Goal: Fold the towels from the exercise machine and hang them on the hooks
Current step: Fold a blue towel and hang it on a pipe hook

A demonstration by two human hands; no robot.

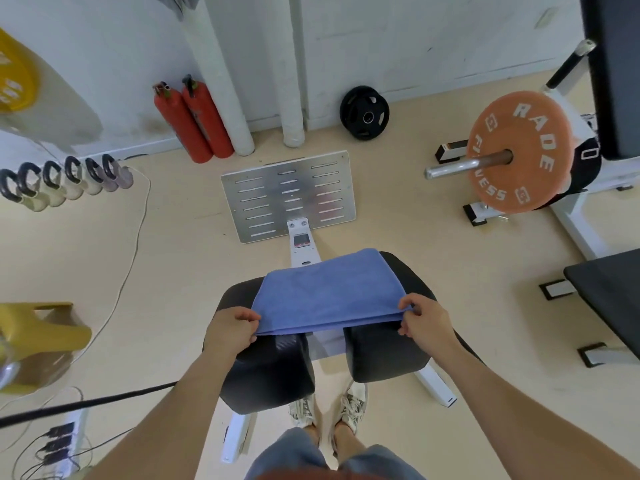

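Where folded, towel (325, 292) corners in pinching hands.

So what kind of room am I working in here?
Most likely a gym: an orange weight plate on a bar, a black plate against the wall, and padded black machine cushions under the blue towel.

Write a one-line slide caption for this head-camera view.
Left hand and right hand pinch a folded blue towel on black machine pads.

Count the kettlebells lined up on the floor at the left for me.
6 show: a row of kettlebells along the left wall, from the one at the picture's left edge to the one nearest the fire extinguishers. More may lie beyond the frame edge.
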